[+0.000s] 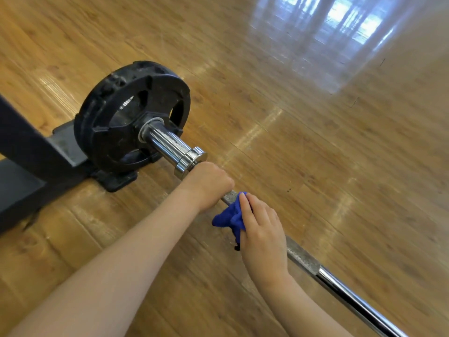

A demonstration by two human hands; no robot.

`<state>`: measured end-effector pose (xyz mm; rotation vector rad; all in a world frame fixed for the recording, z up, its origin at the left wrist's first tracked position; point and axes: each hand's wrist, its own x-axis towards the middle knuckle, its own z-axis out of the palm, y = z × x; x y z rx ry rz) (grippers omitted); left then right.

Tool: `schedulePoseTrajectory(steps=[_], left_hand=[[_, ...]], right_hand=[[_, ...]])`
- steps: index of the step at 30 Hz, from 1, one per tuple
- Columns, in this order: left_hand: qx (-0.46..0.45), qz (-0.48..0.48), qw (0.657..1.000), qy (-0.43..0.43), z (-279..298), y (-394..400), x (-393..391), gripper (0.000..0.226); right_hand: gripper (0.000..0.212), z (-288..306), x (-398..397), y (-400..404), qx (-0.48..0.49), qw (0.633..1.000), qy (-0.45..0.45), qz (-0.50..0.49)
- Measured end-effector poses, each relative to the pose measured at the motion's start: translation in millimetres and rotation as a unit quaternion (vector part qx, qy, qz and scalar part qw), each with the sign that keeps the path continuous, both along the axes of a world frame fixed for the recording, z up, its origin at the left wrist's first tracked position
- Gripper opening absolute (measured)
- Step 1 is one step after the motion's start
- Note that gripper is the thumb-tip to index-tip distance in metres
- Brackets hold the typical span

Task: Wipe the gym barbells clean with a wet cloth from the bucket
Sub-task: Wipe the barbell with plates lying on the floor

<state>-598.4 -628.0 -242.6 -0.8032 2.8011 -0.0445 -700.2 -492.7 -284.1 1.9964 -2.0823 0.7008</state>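
Left hand (209,183) curled over the barbell (303,259) shaft, gripping it just inside the chrome collar (190,161); fingers wrap under and out of sight. Right hand (261,229) just beside it, holding a blue cloth (229,216) bunched against the knurled shaft, thumb pressed on the cloth; fingers lie loosely bent over the top, their tips hidden behind the bar. Part of the cloth hangs below the bar, a dark edge trailing. Shaft under both hands is covered; the lower right end runs off frame. Chrome sleeve (165,142) carries a black weight plate (109,117). Behind the plate, a dark rack frame (24,152) with base foot, cut off at left. Glossy wooden floor (315,142) all round; window glare top right, some blur.
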Motion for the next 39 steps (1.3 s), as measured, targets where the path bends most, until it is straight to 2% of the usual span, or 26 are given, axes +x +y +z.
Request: schedulePoseTrajectory(steps=[1, 3, 5, 6, 8, 10, 13, 15, 19, 21, 22, 24, 26, 30, 32, 36, 39], left_hand=[[-0.029, -0.015, 0.999, -0.003, -4.8, 1.1, 1.4, 0.02], [-0.104, -0.015, 0.991, 0.08, -20.8, 2.2, 9.7, 0.033], [-0.168, -0.001, 0.973, 0.157, -35.9, 2.9, 18.4, 0.043], [-0.168, 0.011, 0.972, 0.163, -37.8, 3.0, 20.1, 0.045], [-0.184, 0.013, 0.966, 0.183, -40.6, 2.5, 17.3, 0.042], [-0.189, 0.008, 0.962, 0.199, -41.3, -0.4, 12.6, 0.036], [-0.176, 0.002, 0.957, 0.231, -41.5, -2.6, 11.4, 0.015], [-0.143, 0.0, 0.963, 0.226, -39.7, -2.2, 11.4, 0.021], [-0.1, 0.018, 0.97, 0.223, -36.4, -3.7, 10.3, 0.022], [-0.07, 0.008, 0.981, 0.18, -22.8, -4.5, 6.5, 0.015], [-0.04, 0.011, 0.993, 0.113, -16.4, -5.6, 3.9, 0.014], [-0.024, 0.008, 0.999, 0.039, -12.3, -8.7, 0.3, 0.022], [-0.059, 0.013, 0.997, 0.04, -15.8, -4.9, 3.4, 0.024], [-0.17, 0.037, 0.962, 0.211, -44.1, 3.7, 12.4, 0.03], [-0.178, 0.053, 0.952, 0.243, -49.7, 4.8, 11.2, 0.041], [-0.203, 0.051, 0.933, 0.293, -54.1, 3.7, 6.3, 0.039], [-0.224, 0.045, 0.923, 0.309, -58.6, 2.7, 7.7, 0.037]], right_hand=[[0.046, -1.9, 0.8, 0.9, 0.005, 1.0, 0.001, -0.008], [0.041, 1.2, 7.4, 2.7, 0.014, 0.999, -0.008, -0.031], [0.058, 10.1, 14.3, 2.4, 0.034, 0.998, -0.029, -0.045], [0.059, 13.6, 15.6, -0.1, 0.035, 0.998, -0.038, -0.048], [0.045, 14.7, 16.4, -5.5, 0.028, 0.997, -0.04, -0.06], [0.044, 10.3, 15.9, -10.1, 0.027, 0.996, -0.043, -0.066], [0.039, 2.1, 9.0, -5.8, 0.004, 1.0, -0.008, -0.007], [0.043, -1.3, -0.2, 2.4, 0.001, 1.0, -0.006, 0.021], [0.042, 1.8, 1.3, 1.7, -0.01, 1.0, -0.026, 0.001], [0.042, 3.8, 12.3, -12.9, 0.0, 1.0, -0.008, -0.002], [0.042, 4.3, 16.9, -19.9, 0.008, 1.0, -0.002, 0.001], [0.042, 4.2, 18.8, -24.3, 0.02, 1.0, -0.002, 0.004], [0.04, 2.7, 15.1, -14.9, 0.016, 1.0, -0.005, 0.006], [0.049, 4.0, 13.0, 0.6, 0.023, 1.0, 0.011, -0.013], [0.038, 8.7, 16.0, -11.5, 0.023, 0.999, 0.019, -0.028], [0.065, 16.5, 20.6, -32.1, 0.103, 0.992, 0.009, -0.072], [0.081, 17.2, 17.1, -23.9, 0.14, 0.989, 0.003, -0.043]])
